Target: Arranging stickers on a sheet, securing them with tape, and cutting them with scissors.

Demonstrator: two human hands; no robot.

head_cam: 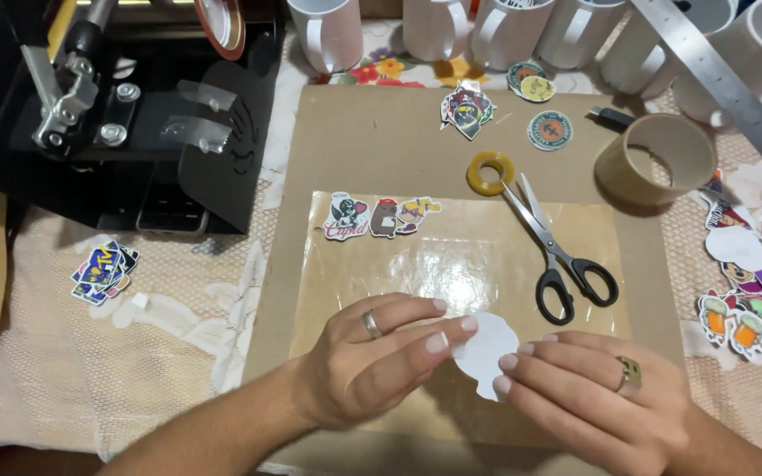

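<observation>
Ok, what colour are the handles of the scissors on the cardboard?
Black: the scissors have black handles and bare metal blades, clearest in the head view.

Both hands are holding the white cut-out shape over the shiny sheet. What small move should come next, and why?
Probably lay the white cut-out flat on the shiny sheet. The left hand and right hand pinch it by its edges just above bare film, below the three stickers already lined up there, so space is free.

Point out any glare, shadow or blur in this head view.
Head view: a white glare patch sits on the glossy clear sheet; the scissors and tape roll throw soft shadows; both hands, left and right, look sharp, holding the white cutout.
</observation>
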